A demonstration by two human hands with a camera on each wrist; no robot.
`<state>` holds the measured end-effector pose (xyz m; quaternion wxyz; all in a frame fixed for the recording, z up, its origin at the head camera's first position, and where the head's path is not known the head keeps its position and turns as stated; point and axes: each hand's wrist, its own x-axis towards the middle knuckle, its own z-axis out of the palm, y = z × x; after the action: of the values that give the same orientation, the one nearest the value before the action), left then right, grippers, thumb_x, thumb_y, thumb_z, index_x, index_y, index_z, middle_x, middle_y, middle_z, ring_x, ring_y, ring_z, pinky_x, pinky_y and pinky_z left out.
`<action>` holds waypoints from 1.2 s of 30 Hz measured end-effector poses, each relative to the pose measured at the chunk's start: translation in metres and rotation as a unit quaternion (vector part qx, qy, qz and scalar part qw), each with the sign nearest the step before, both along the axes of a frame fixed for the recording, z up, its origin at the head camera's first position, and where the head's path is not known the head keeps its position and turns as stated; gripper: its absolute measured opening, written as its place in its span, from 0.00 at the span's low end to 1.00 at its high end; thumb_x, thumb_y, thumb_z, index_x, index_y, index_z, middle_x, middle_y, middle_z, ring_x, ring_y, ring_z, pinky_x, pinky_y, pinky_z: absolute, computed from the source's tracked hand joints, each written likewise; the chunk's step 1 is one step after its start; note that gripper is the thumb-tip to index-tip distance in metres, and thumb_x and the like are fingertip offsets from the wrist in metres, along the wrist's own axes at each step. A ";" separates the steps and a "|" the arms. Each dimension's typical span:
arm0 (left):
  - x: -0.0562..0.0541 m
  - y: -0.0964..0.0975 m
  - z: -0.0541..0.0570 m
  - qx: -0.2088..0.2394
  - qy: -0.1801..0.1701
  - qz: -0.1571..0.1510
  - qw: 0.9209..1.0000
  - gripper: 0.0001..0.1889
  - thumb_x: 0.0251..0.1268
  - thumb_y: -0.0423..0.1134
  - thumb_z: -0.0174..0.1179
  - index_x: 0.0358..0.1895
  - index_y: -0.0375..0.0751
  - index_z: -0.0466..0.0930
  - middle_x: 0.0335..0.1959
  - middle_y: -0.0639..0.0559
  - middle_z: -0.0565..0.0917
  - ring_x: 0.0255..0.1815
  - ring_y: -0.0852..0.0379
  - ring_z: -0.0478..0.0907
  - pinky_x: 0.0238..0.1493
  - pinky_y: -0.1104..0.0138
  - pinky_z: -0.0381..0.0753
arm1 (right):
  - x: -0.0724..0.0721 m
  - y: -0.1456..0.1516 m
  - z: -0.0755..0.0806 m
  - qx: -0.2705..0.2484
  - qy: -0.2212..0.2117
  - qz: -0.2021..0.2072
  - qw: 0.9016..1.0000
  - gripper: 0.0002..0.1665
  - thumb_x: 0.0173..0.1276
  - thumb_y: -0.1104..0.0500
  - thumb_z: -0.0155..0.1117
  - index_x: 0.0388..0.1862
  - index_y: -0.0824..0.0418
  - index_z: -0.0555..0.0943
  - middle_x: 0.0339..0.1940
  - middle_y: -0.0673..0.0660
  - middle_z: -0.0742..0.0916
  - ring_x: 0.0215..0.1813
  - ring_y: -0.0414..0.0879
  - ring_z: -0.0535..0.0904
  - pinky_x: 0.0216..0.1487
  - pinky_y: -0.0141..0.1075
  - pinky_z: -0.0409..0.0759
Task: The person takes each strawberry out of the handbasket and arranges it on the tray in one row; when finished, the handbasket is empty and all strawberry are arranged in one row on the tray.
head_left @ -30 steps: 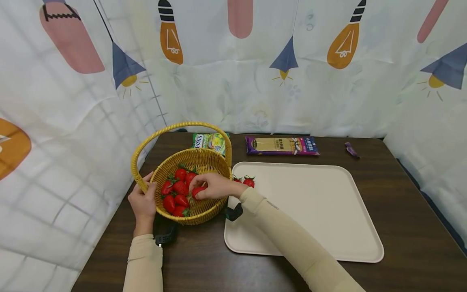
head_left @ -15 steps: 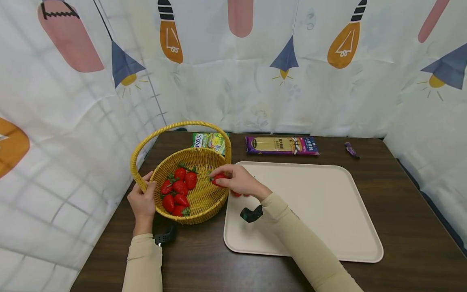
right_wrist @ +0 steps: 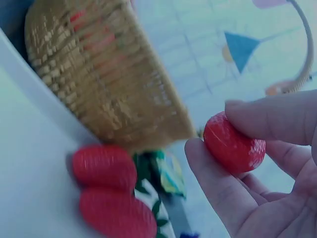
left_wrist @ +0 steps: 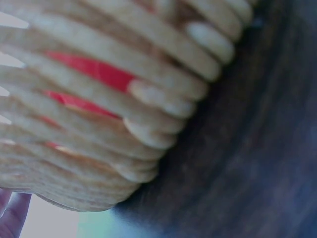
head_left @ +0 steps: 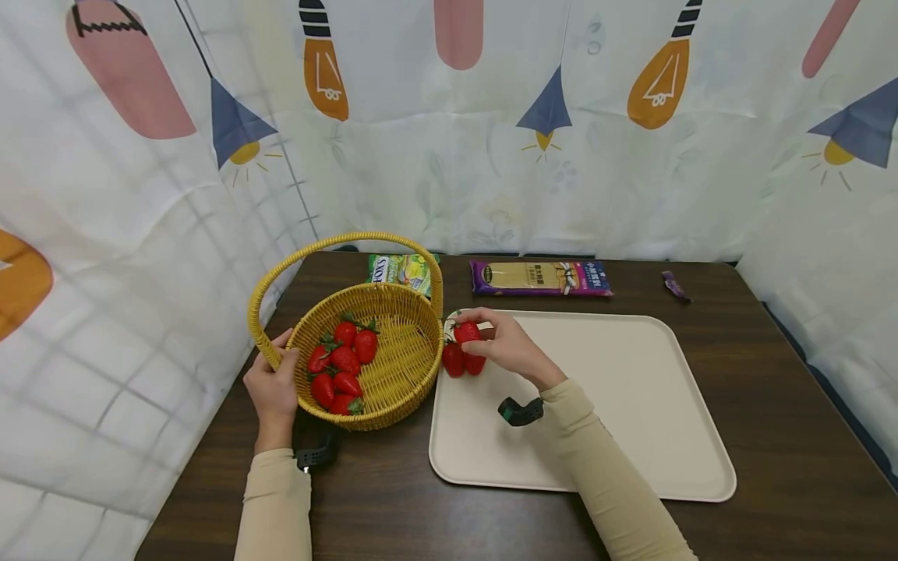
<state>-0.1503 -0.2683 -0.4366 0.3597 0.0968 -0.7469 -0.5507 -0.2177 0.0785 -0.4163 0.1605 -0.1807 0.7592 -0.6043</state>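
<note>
In the head view my left hand (head_left: pixel 272 393) grips the left side of a yellow wicker basket (head_left: pixel 396 389), by the foot of its arched handle. Several red strawberries (head_left: pixel 344 360) lie in the basket's left half. Over the left end of a cream tray (head_left: pixel 589 405), my right hand (head_left: pixel 512 345) pinches one strawberry (right_wrist: pixel 230 144) between thumb and fingers. Two more strawberries (right_wrist: pixel 105 171) lie side by side on the tray just below it. The left wrist view shows the basket's weave (left_wrist: pixel 99 99) close up, with red showing through the gaps.
Behind the basket lies a green candy bag (head_left: pixel 403 271). A purple noodle packet (head_left: pixel 540 278) lies beyond the tray's far edge, and a small purple wrapped sweet (head_left: pixel 676 287) sits at the far right. A patterned curtain (head_left: pixel 449 179) hangs behind the dark table (head_left: pixel 379 499).
My right hand has lifted a strawberry out of the basket and carried it right, over the tray's left end. My left hand and the basket have stayed in place.
</note>
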 end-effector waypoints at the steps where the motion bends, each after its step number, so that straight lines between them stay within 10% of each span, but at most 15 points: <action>1: 0.000 0.000 0.000 -0.001 -0.001 0.001 1.000 0.08 0.64 0.25 0.57 0.30 0.19 0.76 0.52 0.33 0.82 0.44 0.60 0.81 0.37 0.78 0.71 | -0.001 0.004 -0.001 0.007 -0.002 -0.010 1.000 0.25 0.64 0.65 0.67 0.60 0.58 0.77 0.65 0.56 0.76 0.52 0.55 0.81 0.49 0.48 0.81; 31: 0.000 0.001 0.001 0.003 0.010 -0.010 1.000 0.08 0.64 0.23 0.57 0.31 0.17 0.76 0.53 0.30 0.81 0.36 0.66 0.77 0.32 0.76 0.67 | -0.020 0.056 -0.035 0.053 -0.052 -0.104 0.992 0.21 0.65 0.61 0.65 0.56 0.64 0.74 0.52 0.64 0.79 0.48 0.52 0.76 0.42 0.36 0.81; 36: -0.011 -0.013 -0.020 0.005 0.008 0.003 1.000 0.08 0.64 0.26 0.58 0.31 0.19 0.77 0.53 0.36 0.83 0.42 0.63 0.79 0.35 0.76 0.69 | -0.019 0.062 -0.033 0.057 -0.047 -0.060 0.996 0.22 0.66 0.63 0.62 0.58 0.66 0.73 0.55 0.65 0.78 0.48 0.52 0.77 0.46 0.37 0.80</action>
<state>-0.1613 -0.2808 -0.4568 0.3669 0.0964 -0.7407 -0.5544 -0.2370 0.1404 -0.4490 0.1694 -0.0972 0.7933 -0.5766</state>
